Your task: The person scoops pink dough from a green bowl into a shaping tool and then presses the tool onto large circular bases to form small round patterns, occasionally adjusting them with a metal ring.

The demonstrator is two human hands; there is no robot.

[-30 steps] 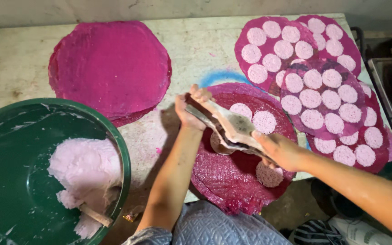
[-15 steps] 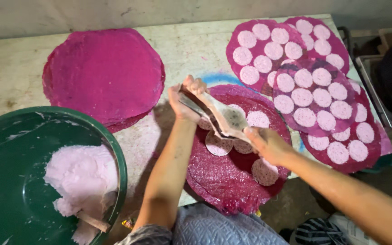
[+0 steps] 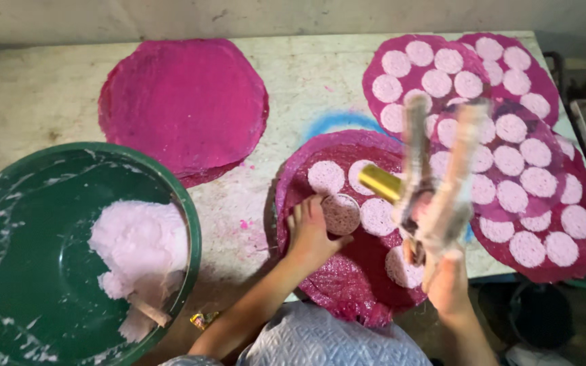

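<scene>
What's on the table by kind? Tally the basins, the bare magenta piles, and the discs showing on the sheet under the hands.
Green basin: 1
Bare magenta pile: 1
Pale discs showing on centre sheet: 5
Total: 7
</scene>
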